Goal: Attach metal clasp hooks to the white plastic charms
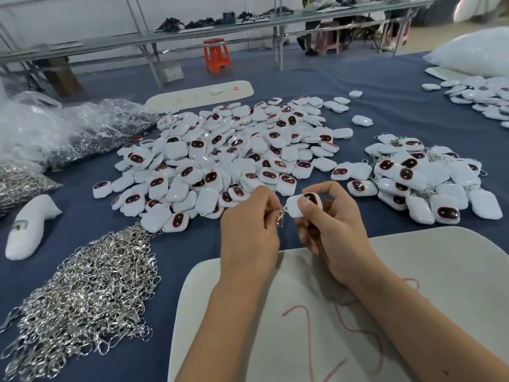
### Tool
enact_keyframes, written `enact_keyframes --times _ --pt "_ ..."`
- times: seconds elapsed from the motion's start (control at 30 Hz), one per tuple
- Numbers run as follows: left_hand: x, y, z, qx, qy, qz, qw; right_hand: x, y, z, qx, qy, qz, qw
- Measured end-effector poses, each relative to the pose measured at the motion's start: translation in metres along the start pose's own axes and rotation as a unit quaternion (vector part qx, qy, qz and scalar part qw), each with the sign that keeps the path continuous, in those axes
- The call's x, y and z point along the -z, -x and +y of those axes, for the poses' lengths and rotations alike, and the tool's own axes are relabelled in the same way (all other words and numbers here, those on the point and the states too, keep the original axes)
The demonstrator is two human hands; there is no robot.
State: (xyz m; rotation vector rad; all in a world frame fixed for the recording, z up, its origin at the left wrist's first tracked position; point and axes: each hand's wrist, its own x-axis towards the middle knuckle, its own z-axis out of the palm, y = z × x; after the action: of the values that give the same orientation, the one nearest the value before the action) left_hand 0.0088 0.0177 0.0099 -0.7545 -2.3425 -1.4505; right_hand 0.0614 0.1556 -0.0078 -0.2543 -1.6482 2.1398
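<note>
My right hand point(327, 230) pinches a white plastic charm point(296, 206) with a dark oval face between thumb and fingers. My left hand point(248, 232) pinches a small metal clasp hook point(281, 217) right at the charm's loop end; the hook hangs between the two hands. A big heap of loose white charms point(228, 158) lies behind my hands. A smaller heap of charms with hooks on them point(429, 180) sits to the right. A pile of loose silver clasp hooks point(82, 301) lies at the front left.
A white foam board point(358, 312) with red marks lies under my forearms on the blue table cloth point(192, 238). Plastic bags of hooks point(77, 130) sit at the left, a white foam piece point(27, 227) beside them. More charms point(482, 97) lie far right.
</note>
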Motion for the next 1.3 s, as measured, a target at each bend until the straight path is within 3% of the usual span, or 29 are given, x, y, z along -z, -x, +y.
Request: enact_keyframes --times 0.17,0.3,0.4,0.53,0.77,0.83,0.97,1.03,1.1,1.2,1.3 --pt "-0.001 0.001 0.0 -0.04 -0.053 0.012 0.998 -0.001 0.002 -0.001 0.011 0.024 0.011 1.0" --pt "-0.006 0.003 0.004 0.076 0.145 0.066 0.984 -0.004 0.003 -0.003 0.018 0.031 0.012 0.999" --pt "-0.006 0.0 0.005 0.186 0.306 0.004 0.934 -0.004 0.003 -0.004 0.02 0.044 0.011 0.999" --pt "0.0 0.0 -0.001 0.125 0.232 -0.053 0.963 -0.003 0.002 -0.004 0.003 0.015 0.024 1.0" --pt "0.001 0.002 -0.006 0.074 0.135 -0.04 0.987 -0.004 0.003 -0.003 0.011 0.042 0.045 0.998" --pt "0.003 0.001 -0.006 0.096 0.164 -0.032 0.981 -0.003 0.003 -0.004 0.022 0.063 0.047 0.997" --pt "0.007 -0.007 -0.008 0.207 0.286 0.007 0.936 -0.004 0.003 -0.005 0.024 0.068 0.039 0.997" --pt "0.007 -0.008 -0.013 0.236 0.266 0.033 0.934 -0.004 0.004 -0.005 0.028 0.062 0.028 0.997" --pt "0.007 -0.007 -0.016 0.217 0.195 0.047 0.955 -0.004 0.004 -0.005 0.031 0.053 0.023 0.998" --pt "0.008 -0.004 -0.011 0.129 0.151 -0.025 0.98 -0.003 0.003 -0.006 0.02 0.032 0.028 0.999" --pt "0.006 -0.002 -0.006 0.089 0.171 -0.102 0.976 -0.002 0.002 -0.007 0.014 0.017 0.027 0.999"
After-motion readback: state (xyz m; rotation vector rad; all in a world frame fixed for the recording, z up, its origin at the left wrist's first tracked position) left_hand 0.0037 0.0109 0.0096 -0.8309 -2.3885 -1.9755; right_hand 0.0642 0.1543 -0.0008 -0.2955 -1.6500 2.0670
